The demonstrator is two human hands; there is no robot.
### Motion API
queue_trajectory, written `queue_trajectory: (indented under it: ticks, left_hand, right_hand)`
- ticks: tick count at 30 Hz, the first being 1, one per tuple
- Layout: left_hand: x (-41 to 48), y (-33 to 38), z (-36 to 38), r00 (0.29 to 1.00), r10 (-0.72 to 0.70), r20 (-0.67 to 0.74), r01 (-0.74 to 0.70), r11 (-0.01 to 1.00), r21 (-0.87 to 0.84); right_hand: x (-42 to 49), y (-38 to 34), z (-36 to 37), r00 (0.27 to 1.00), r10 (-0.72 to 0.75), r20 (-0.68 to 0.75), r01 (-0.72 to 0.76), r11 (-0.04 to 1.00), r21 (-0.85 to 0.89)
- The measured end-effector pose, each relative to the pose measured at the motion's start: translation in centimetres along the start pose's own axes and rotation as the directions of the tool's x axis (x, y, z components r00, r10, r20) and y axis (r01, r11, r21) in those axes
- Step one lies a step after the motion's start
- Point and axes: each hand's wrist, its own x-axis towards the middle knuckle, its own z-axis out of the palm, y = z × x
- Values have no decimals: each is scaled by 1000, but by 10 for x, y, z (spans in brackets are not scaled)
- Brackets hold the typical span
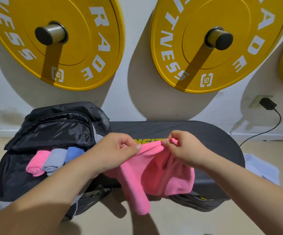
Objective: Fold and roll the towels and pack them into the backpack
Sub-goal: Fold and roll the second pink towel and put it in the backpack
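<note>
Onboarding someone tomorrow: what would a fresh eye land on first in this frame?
Probably the two big yellow weight plates on wall pegs across the top. Next, centre frame, the hands, left and right, pinching the top edge of an unfolded pink towel over a dark bench. At left, the open black backpack holds three rolled towels: pink, grey, blue.

A plain bright pink cloth towel (156, 172) hangs over the black padded surface (210, 138), which carries yellow lettering. In the black nylon backpack (52, 131) lie pink (35, 164), grey (55, 160) and blue (73, 153) rolled towels. Yellow round weight plates (56, 41) bear white letters.
</note>
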Motion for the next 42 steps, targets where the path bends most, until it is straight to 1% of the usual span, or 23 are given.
queue_trajectory:
  ticks: [2, 4, 5, 6, 8, 10, 12, 14, 17, 18, 22, 24, 26, 27, 29, 31, 34, 36, 38, 40, 42]
  left_hand:
    - [1, -6, -5, 999, -46, 15, 45, 995, 93]
    - [3, -12, -13, 997, -53, -54, 64, 969, 239]
    - [3, -14, -17, 993, -57, -105, 83, 961, 265]
    - [3, -14, -22, 987, -60, -148, 96, 964, 250]
    - [1, -10, -27, 978, -38, -207, 68, 988, 137]
    - [-3, 0, -24, 980, -4, -199, 7, 1000, 14]
    - [-9, 11, -14, 992, 24, -122, -31, 998, -63]
    - [-14, 21, -3, 997, 42, -64, -49, 991, -122]
    - [-15, 28, 9, 995, 74, -70, -87, 973, -215]
    - [-15, 29, 11, 991, 102, -92, -120, 970, -213]
    - [-12, 27, 17, 947, 263, -183, -274, 961, -38]
    - [-12, 26, 16, 946, 268, -184, -280, 959, -44]
    - [-11, 27, 15, 950, 255, -181, -270, 961, -59]
    - [-10, 27, 14, 950, 248, -192, -264, 962, -63]
    - [-9, 26, 14, 948, 221, -231, -248, 964, -98]
    - [-6, 24, 13, 945, 197, -261, -233, 965, -116]
    - [-4, 18, 10, 939, 181, -292, -204, 978, -48]
    - [-1, 12, 6, 929, 172, -328, -182, 983, -2]
    - [2, 8, 1, 905, 201, -375, -180, 980, 90]
    - [4, 7, -3, 887, 244, -393, -191, 967, 170]
    - [2, 8, -3, 902, 212, -377, -166, 975, 150]
  right_hand:
    - [3, 9, 2, 994, 97, -42, -96, 995, 31]
    - [5, 17, 1, 977, 193, -96, -184, 979, 89]
    - [5, 21, 0, 964, 236, -120, -220, 966, 132]
    - [5, 25, -1, 951, 279, -135, -253, 950, 183]
    - [3, 30, -2, 937, 328, -125, -276, 909, 314]
    - [-1, 26, -2, 955, 292, -45, -235, 844, 483]
    - [-4, 16, -3, 978, 201, 51, -192, 788, 584]
    - [-4, 5, -2, 988, 116, 98, -152, 781, 606]
    - [-7, -13, -3, 995, 40, 91, -88, 777, 623]
    - [-8, -18, -4, 995, 17, 94, -73, 769, 634]
    - [-14, -31, -7, 984, -123, 132, 6, 754, 657]
    - [-15, -33, -8, 979, -150, 137, 17, 734, 679]
    - [-16, -33, -9, 981, -137, 139, 0, 713, 702]
    - [-15, -33, -10, 983, -128, 133, 0, 721, 693]
    - [-14, -29, -13, 986, -125, 110, 33, 794, 607]
    - [-12, -22, -18, 981, -129, 141, 44, 869, 493]
    - [-11, -12, -27, 970, -71, 232, -30, 914, 405]
    - [-10, -6, -29, 969, -3, 248, -106, 898, 426]
    - [-9, -1, -28, 976, 52, 210, -151, 857, 492]
    - [-9, -2, -27, 981, 94, 169, -176, 795, 581]
    - [-10, -7, -25, 983, 118, 138, -179, 743, 645]
